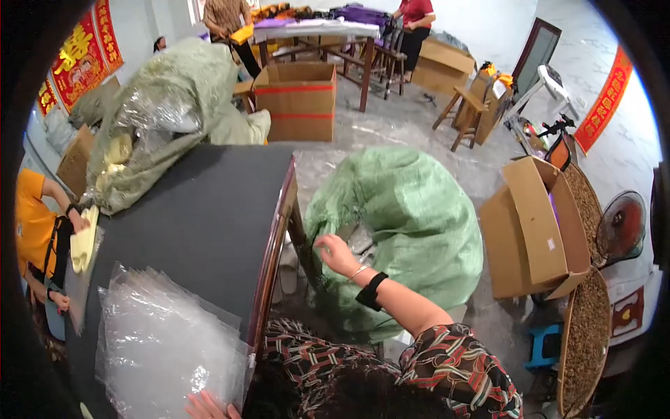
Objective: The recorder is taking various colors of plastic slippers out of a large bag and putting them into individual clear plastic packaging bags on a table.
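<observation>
A stack of clear plastic bags (160, 335) lies on the dark-topped table (209, 202). My left hand (211, 406) rests on the stack's near edge with its fingers spread, partly cut off by the picture's lower rim. To the right of the table, a large green woven sack (419, 230) stands on the floor with its mouth toward me. At the mouth's left rim is my right hand (340, 257), its fingers curled on the green fabric. Pale, shiny packages (361, 241) show inside the sack, mostly hidden.
Across the table a person in orange (33, 216) handles a pale yellow item (84, 241). A full olive sack (164, 119) leans over the table's far end. Cardboard boxes (296, 105) stand beyond; an open carton (523, 230) and long trays (585, 342) are at right.
</observation>
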### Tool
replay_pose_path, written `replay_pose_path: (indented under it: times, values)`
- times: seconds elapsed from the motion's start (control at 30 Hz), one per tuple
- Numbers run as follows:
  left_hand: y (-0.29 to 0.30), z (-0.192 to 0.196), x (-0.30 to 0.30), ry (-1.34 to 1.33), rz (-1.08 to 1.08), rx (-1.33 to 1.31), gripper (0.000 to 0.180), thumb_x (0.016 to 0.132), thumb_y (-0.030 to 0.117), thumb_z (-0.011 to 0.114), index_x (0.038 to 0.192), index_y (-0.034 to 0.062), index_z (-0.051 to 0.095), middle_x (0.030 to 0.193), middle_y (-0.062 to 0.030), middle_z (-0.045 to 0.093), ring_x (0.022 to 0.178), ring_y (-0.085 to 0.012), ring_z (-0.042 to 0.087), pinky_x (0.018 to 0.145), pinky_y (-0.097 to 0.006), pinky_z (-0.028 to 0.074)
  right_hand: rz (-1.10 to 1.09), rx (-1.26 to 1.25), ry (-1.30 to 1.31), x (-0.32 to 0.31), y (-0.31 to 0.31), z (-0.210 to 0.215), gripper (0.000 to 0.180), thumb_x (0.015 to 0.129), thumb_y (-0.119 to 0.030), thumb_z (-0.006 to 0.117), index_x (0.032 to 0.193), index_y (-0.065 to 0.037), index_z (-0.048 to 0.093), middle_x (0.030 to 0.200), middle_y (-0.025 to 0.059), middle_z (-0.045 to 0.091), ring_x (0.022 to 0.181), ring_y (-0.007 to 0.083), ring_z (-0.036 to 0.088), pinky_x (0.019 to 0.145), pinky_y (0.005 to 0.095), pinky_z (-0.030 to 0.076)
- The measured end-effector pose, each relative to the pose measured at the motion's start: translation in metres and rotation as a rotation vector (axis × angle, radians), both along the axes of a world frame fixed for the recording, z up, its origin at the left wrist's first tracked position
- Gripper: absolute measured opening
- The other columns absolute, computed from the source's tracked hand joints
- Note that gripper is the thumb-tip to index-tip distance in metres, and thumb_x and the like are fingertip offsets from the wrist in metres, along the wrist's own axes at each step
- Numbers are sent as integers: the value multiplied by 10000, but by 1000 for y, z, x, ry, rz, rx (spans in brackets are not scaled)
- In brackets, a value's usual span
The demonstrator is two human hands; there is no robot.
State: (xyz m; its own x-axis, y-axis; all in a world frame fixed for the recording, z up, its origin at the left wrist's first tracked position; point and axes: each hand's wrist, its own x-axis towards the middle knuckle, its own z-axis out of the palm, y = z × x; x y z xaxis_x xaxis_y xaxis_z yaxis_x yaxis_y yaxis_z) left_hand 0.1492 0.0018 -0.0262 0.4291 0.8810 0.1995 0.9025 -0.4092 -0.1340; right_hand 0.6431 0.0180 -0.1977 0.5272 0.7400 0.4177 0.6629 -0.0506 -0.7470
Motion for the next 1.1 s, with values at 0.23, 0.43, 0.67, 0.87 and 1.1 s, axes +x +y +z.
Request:
replay_pose_path:
  times: [0.23, 0.43, 0.67, 0.87, 1.1]
  values:
    - [7, 0, 11, -48, -20, -89, 550, 1021, 395, 422, 1421, 19, 455, 1475, -241, 403, 1369, -456, 329, 1121, -536, 241, -40, -804, 0, 92, -86, -181, 239, 801, -129, 549, 989, -64, 680, 1054, 224, 636, 1019, 408, 602, 901, 475, 498]
    - [6, -1, 7, 9, 6, -128, 557, 1029, 365, 409, 1447, -2, 403, 1511, -254, 337, 1394, -454, 285, 1140, -536, 213, -13, -1147, -16, 131, -110, -214, 252, 831, -137, 550, 1002, 0, 675, 1066, 248, 641, 1014, 394, 622, 885, 468, 519]
    - [10, 4, 14, -47, -35, -81, 544, 1032, 334, 415, 1451, -12, 392, 1504, -252, 351, 1393, -448, 293, 1147, -536, 207, -428, -1283, -52, 157, -82, -247, 260, 884, -171, 539, 1074, -38, 657, 1122, 206, 644, 1091, 362, 613, 905, 471, 504]
    - [9, 9, 20, -24, 19, -135, 613, 1035, 414, 376, 1447, -40, 374, 1481, -290, 352, 1378, -465, 302, 1147, -558, 200, -415, -859, 365, 200, -24, -272, 395, 795, -182, 585, 1177, -90, 617, 1269, 237, 550, 1167, 437, 532, 1000, 497, 446]
    - [5, 8, -18, 85, -25, -256, 702, 889, 297, 554, 1381, -162, 356, 1420, -402, 326, 1338, -582, 258, 1125, -646, 176, -516, -511, 962, 176, -46, -321, 642, 826, -361, 637, 1365, -40, 500, 1452, 216, 417, 1345, 368, 405, 1076, 462, 365]
